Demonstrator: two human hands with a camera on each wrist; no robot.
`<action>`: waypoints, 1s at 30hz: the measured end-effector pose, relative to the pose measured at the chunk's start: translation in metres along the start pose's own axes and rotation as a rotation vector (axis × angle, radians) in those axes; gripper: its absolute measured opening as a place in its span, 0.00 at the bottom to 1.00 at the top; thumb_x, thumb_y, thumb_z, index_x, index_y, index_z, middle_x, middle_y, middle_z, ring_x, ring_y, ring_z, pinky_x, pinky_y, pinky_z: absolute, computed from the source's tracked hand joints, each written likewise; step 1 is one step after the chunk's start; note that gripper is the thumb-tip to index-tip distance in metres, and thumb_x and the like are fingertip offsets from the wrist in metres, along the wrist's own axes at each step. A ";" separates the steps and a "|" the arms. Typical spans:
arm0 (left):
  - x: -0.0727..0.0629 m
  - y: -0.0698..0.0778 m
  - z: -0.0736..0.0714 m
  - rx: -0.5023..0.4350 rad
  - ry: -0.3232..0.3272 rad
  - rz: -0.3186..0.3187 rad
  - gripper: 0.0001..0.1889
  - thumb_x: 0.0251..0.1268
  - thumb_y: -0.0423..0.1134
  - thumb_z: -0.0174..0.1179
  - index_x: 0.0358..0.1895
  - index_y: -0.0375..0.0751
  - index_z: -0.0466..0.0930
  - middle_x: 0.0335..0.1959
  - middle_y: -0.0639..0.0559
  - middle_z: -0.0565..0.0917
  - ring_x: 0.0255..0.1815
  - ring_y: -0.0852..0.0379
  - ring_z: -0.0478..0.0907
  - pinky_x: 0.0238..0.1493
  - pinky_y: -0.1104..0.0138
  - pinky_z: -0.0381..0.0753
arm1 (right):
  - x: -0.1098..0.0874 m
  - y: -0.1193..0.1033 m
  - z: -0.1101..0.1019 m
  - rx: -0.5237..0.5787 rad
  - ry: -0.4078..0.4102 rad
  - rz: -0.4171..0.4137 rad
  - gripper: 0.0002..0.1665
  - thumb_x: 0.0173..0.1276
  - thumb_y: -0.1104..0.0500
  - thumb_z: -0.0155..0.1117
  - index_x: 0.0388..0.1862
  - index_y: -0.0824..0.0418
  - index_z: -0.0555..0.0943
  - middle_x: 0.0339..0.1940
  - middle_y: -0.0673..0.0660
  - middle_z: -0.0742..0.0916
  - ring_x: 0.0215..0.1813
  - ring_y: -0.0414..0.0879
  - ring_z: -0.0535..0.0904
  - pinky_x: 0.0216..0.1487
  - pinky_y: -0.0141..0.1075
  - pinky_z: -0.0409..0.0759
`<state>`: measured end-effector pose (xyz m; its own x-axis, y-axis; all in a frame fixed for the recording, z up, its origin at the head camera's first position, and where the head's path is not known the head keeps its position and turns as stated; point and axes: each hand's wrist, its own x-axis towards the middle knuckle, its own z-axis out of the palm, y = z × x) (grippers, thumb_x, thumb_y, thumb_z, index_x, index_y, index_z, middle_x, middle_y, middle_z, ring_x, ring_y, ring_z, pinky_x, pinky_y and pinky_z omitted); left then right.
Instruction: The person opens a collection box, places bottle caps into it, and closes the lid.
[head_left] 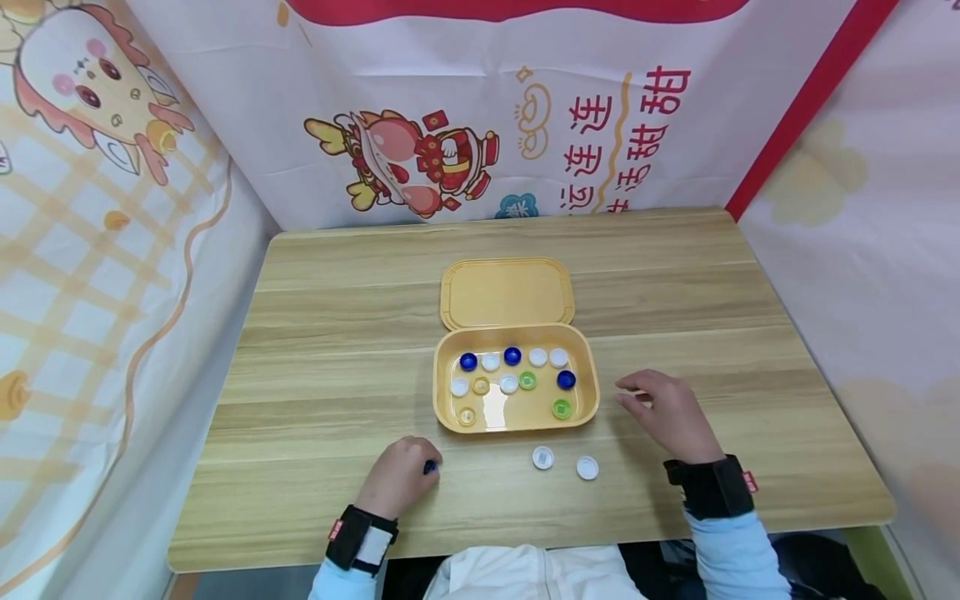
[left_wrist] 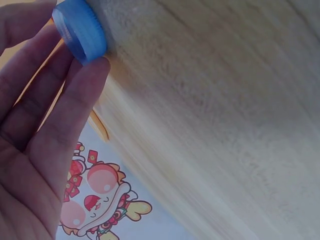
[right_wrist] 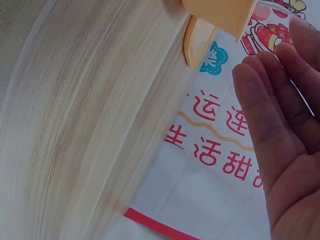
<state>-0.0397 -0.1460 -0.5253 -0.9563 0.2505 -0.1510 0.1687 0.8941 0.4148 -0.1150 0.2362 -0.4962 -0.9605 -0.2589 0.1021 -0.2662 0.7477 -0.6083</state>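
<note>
My left hand point(head_left: 397, 477) pinches a blue bottle cap point(left_wrist: 82, 30) between thumb and fingers, left of the yellow box and low over the table. The yellow box point(head_left: 517, 427) lies in the middle of the head view with several caps in it: white, yellowish, two green caps point(head_left: 562, 409) and three dark blue caps point(head_left: 566, 380). To the right of the box is my right hand point(head_left: 671, 412), its fingers loosely bent; no cap shows in it in the right wrist view. Two white caps point(head_left: 543, 457) point(head_left: 587, 467) rest on the table in front of the box.
Right behind the box lies its yellow lid point(head_left: 507, 293), flat on the wooden table point(head_left: 345, 333). Printed cloth point(head_left: 450, 50) hangs along the table's back and both sides. The person's body is at the front edge.
</note>
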 end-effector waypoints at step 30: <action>0.051 0.056 -0.084 0.130 0.090 0.461 0.06 0.50 0.28 0.66 0.28 0.44 0.86 0.24 0.57 0.82 0.26 0.63 0.73 0.28 0.71 0.76 | -0.017 0.011 -0.005 0.033 0.031 0.066 0.10 0.65 0.61 0.68 0.45 0.62 0.85 0.42 0.56 0.86 0.40 0.50 0.83 0.39 0.44 0.84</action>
<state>-0.0995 -0.1146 -0.4347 -0.7906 0.6035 0.1031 0.6029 0.7379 0.3033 -0.1018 0.2520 -0.5004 -0.9780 -0.1906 0.0848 -0.2001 0.7415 -0.6404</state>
